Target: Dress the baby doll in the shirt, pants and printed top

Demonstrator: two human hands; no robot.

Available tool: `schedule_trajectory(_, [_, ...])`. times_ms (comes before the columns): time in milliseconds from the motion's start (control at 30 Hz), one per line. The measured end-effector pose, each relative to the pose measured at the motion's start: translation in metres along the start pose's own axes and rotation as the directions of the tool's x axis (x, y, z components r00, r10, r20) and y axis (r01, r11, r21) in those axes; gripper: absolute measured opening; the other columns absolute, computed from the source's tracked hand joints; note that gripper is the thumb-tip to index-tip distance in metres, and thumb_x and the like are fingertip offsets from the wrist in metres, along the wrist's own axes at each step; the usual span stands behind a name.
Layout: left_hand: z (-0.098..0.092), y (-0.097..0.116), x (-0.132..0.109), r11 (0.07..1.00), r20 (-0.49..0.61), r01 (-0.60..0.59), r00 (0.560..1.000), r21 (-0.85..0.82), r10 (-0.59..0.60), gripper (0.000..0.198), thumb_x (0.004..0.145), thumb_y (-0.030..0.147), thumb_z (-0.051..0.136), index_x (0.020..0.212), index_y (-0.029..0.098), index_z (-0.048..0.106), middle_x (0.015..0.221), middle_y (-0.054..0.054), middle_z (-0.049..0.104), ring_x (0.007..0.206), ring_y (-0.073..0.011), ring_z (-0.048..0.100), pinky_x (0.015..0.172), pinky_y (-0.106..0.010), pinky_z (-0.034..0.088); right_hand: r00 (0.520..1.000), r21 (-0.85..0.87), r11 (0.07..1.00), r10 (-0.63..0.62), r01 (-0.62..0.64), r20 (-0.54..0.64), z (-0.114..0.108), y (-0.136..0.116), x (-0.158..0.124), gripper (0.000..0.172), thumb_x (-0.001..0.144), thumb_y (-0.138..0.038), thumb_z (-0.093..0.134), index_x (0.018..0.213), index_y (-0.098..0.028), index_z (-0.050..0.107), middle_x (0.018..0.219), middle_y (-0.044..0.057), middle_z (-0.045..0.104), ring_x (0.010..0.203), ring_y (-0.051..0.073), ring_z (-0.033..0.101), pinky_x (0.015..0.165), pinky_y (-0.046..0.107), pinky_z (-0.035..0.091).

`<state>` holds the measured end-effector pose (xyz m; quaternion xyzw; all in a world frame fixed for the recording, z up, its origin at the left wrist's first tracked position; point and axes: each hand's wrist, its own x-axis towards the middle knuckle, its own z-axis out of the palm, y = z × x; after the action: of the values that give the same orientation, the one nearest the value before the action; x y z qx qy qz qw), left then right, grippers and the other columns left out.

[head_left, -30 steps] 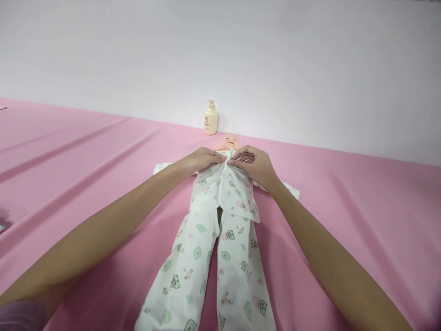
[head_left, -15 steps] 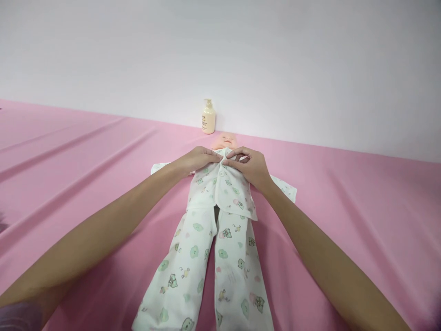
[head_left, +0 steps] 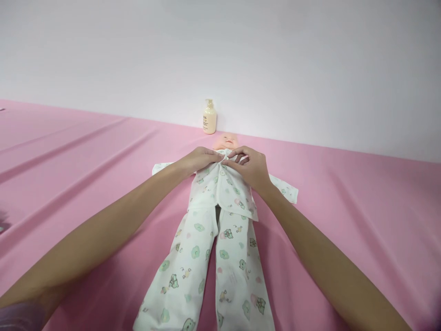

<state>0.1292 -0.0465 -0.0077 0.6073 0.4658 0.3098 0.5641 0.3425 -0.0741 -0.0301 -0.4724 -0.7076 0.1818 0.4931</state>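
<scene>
A baby doll (head_left: 228, 140) lies on its back with its head away from me. It wears a white patterned baby shirt (head_left: 236, 195) and matching trousers (head_left: 237, 271). Near the doll's neck, my left hand (head_left: 203, 158) pinches the shirt's front edge with closed fingers. Just to the right, my right hand (head_left: 251, 166) grips the other front edge between thumb and fingers. A round button (head_left: 222, 173) shows on the shirt front below the hands. Both sleeves spread outward past my wrists.
Behind the doll's head, a cream pump bottle (head_left: 209, 118) stands upright against the white wall (head_left: 292, 69). Pink cloth (head_left: 344, 207) with several long creases covers the surface. At the left edge is a small dark thing I cannot make out.
My fingers stay at the shirt's neckline with only a tiny shift in their grip. The whole view has slid very slightly; doll and bottle stay in place.
</scene>
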Motion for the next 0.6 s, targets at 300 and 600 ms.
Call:
schedule_trajectory(300, [0.0029,0.0049,-0.0077,0.991,-0.047,-0.030,0.998,0.129,0.037,0.040,0.070,0.057,0.092,0.083,0.020,0.084,0.072,-0.006,0.075,0.074,-0.0261,0.071,0.063,-0.034,0.051,0.996,-0.069,0.994,-0.089,0.088,-0.009,0.0031,0.0040,-0.0015,0.020,0.082,-0.042,0.087,0.088,-0.027,0.075,0.093,0.003,0.080,0.076,0.020,0.069,0.074,0.037,0.059])
schedule_trajectory(600, [0.0004,-0.0022,-0.0015,0.999,0.086,-0.029,0.996,-0.031,0.032,0.048,0.073,0.060,0.092,0.092,0.017,0.085,0.097,-0.011,0.083,0.091,-0.0280,0.076,0.079,-0.037,0.058,0.985,-0.094,0.981,-0.173,0.171,-0.011,0.0046,0.0044,-0.0018,0.018,0.083,-0.037,0.083,0.092,-0.027,0.070,0.101,0.002,0.080,0.076,0.019,0.067,0.075,0.037,0.060])
